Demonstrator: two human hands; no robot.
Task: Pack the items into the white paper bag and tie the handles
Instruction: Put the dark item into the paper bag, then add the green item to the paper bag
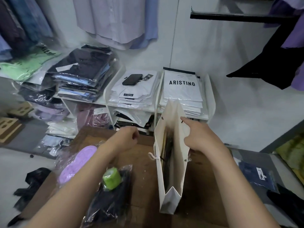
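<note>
The white paper bag [171, 163] stands upright on the brown table [141, 178], its mouth open, with dark flat items inside. My right hand [202, 137] grips the bag's right upper edge, index finger stretched along the rim. A twisted white handle cord [153, 156] hangs at the bag's left side. My left hand [126, 137] hovers left of the bag with fingers curled loosely and nothing visible in it. On the table's near left lie a dark packaged garment [108, 201] in clear plastic, a green tape roll [112, 178] on top of it, and a purple packaged item [77, 163].
A white shelf unit [158, 102] behind the table holds stacks of packaged shirts, a black phone [132, 79] and an ARISTINO package [181, 86]. More garment stacks stand at left [80, 74]. Shirts hang above. A blue packaged garment [258, 175] lies at right.
</note>
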